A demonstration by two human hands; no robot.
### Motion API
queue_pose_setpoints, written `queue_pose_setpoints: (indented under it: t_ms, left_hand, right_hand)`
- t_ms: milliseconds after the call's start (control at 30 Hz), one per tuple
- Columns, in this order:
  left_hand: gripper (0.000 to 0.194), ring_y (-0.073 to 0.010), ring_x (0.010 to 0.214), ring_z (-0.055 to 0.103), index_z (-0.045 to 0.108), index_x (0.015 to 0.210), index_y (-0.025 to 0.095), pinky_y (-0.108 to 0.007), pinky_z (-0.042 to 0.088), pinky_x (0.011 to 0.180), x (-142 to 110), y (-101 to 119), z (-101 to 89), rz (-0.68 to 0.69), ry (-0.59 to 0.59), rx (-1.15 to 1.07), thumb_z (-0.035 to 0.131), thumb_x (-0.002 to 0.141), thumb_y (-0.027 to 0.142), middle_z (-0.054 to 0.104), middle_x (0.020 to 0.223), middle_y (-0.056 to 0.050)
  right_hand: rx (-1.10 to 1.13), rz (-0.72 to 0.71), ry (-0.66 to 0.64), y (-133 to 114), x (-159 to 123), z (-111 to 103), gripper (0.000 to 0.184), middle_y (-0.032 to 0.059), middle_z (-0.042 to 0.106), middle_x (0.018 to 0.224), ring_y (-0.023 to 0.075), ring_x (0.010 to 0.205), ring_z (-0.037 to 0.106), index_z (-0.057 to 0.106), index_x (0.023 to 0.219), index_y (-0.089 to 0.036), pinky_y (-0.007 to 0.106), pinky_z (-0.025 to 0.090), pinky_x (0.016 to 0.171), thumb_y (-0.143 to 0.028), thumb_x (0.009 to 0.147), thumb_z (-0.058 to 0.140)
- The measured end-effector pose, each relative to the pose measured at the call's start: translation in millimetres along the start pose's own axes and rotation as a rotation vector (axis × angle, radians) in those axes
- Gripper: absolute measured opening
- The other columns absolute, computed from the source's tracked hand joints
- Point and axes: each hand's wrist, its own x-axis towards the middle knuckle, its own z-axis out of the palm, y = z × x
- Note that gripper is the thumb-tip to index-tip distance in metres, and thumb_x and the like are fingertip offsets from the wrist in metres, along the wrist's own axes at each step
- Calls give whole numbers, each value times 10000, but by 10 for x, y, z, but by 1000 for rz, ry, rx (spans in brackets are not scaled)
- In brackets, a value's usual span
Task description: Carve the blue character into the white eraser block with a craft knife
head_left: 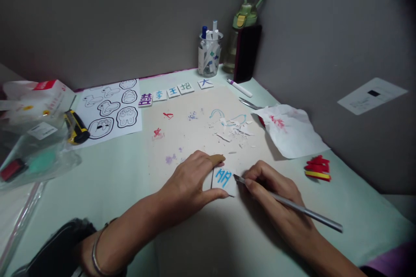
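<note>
Between the thumb and fingers of my left hand (191, 179) is a small white square block (230, 187) with a blue character drawn on its face. A tan wrap covers one fingertip of that hand. My right hand (276, 190) grips a silver craft knife (308, 213) like a pen, its blade tip at the right edge of the block. Whether the tip touches the surface I cannot tell. Both hands rest over a beige board (182, 143), where white shavings (238, 132) and coloured ink smudges lie beyond the block.
Small lettered tiles (173, 91) line the board's far edge. Behind are a jar of pens (209, 54), a green bottle (245, 19) and a dark phone (248, 54). Stained paper (292, 132) and red strips (317, 166) lie right; a yellow-black cutter (76, 127) and printed sheet (113, 132) left.
</note>
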Motion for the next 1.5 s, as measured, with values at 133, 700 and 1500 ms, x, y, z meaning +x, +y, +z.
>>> queue_pose_setpoints:
  t_ms: [133,700,1500]
  left_hand:
    - [579,-288,1064,608,531,1314,165,-453,542,931,-2,3,23,7,6,42,811,863,394,671,1165,-119]
    - [602,-233,1083,651,546,1307,223,-407,564,974,53,222,58,-407,88,-1023,774,754,152,606,1250,-102]
    - [603,-134,862,662,613,1290,162,-234,496,800,130,255,-14,-530,-6,-1450,868,743,148,700,1012,-56]
  right_hand:
    - [58,41,9,-20,16,4,236,-9,601,695,163,657,531,551,756,-231,291,400,587,-343,960,511]
    - [874,225,2,-7,84,-35,227,-4,639,650,134,606,537,633,739,-216,232,402,547,-365,852,761]
    - [1217,317,-199,11,109,-103,170,-31,556,568,63,500,425,706,817,-203,158,365,503,-350,847,787]
